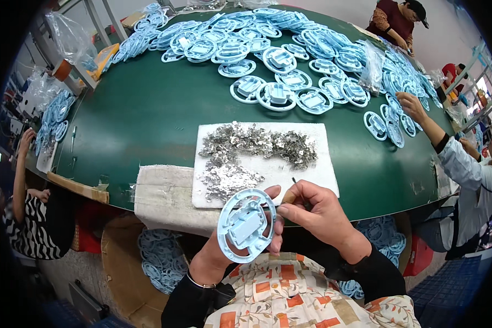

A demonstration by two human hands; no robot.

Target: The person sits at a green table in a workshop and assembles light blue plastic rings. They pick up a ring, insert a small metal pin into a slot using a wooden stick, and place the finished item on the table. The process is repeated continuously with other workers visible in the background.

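My left hand (275, 239) is closed around a light-blue plastic toy steering wheel (244, 225), held tilted above my lap in front of the table edge. The wheel has an oval rim and a raised block in its middle; it hides part of my palm. Close to the wheel's right rim, my right hand (323, 213) pinches a thin dark tool (294, 180), whose kind I cannot make out. Just beyond my hands lies a white foam board (290, 183) bearing a heap of small silvery metal clips (229, 147).
Many blue wheels (276, 95) pile up across the green table (147, 120). A folded cloth (164, 191) lies left of the board. Below, a cardboard box (123, 257) holds more wheels. Co-workers sit on both sides; one hand (413, 106) reaches in at right.
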